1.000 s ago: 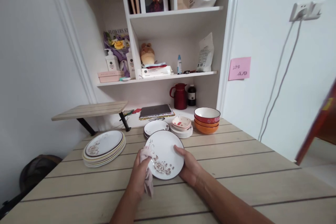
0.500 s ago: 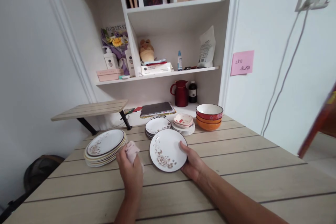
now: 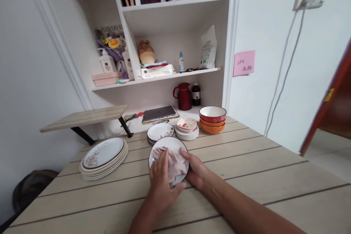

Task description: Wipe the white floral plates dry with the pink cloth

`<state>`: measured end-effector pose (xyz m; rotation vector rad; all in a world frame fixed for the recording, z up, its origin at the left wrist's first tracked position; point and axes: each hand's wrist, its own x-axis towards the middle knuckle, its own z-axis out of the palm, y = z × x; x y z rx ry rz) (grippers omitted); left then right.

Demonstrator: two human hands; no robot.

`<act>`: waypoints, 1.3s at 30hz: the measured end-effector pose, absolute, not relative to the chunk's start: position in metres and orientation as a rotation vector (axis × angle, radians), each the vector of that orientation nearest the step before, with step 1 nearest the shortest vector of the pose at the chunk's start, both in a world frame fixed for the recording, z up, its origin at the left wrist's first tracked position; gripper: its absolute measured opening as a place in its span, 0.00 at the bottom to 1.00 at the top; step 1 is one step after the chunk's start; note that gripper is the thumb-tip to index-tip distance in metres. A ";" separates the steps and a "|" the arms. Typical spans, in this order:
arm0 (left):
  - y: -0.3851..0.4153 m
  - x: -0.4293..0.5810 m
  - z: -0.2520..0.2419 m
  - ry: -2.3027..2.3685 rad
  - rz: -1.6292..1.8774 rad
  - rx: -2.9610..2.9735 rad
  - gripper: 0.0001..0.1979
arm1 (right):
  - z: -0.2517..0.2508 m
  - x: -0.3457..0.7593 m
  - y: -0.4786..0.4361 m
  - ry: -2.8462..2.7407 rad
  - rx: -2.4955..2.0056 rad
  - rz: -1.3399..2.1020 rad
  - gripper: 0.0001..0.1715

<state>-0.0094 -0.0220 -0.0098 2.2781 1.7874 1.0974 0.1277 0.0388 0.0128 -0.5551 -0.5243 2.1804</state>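
Note:
A round white plate [image 3: 173, 142] with a dark rim is tilted up above the table, and my right hand [image 3: 196, 170] grips its right edge, thumb on the face. Against the plate's face, my left hand [image 3: 162, 181] presses a pale pink cloth [image 3: 177, 166]. The cloth covers most of the plate's pattern. Just behind it stands a short stack of patterned plates [image 3: 160, 131]. Off to the left is a taller stack of larger plates [image 3: 105, 151], the top one with a brown flower print.
Small white plates [image 3: 189, 135] carry pinkish square dishes [image 3: 187, 123]. Beside them are stacked bowls [image 3: 212, 120], red above orange. At the back lie a laptop [image 3: 159, 113] and a red jug [image 3: 184, 97]. A low wooden riser [image 3: 85, 117] stands at the left.
My left hand has moved right with the cloth, from beside the plate onto its face. The plate stays in my right hand. The whole view has shifted slightly.

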 end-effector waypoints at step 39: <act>-0.036 -0.002 0.020 2.432 0.793 2.418 0.16 | 0.012 0.128 0.042 -0.624 -0.515 2.225 0.32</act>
